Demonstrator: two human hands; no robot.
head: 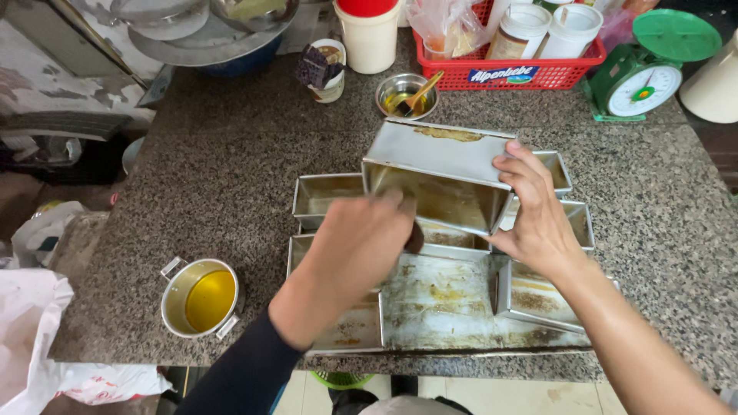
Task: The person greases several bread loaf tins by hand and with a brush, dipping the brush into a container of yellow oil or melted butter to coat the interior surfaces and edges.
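Oil sits to my far left in a small metal pot (pixel 199 298), yellow and still, near the edge of the speckled stone counter (pixel 231 169). Next along, my left hand (pixel 361 242) is blurred and closed around something dark at its fingertips, pushed into the mouth of the loaf tin; it may be a brush, but I cannot tell for sure. That loaf tin (pixel 442 173) is what I am working on: a long, rectangular metal pan, dull silver, tilted up on its side with its open mouth toward me, its inner walls streaked with brownish grease. It rests on the other tins (pixel 327 192) laid out across a flat, stained baking sheet (pixel 438 296). I judge it light and stiff, thin sheet metal that won't flex, though greasy walls would make it slippery, so the folded rim and the short end are the safest places to grip. My right hand (pixel 538 207) does just that, clamped on the tin's right end with fingers over the top edge and thumb below, steadying it. Behind, a small steel bowl (pixel 406 94) holds more oil, then a red basket (pixel 511 65) of jars, and a green kitchen scale (pixel 646 69) at the far right.
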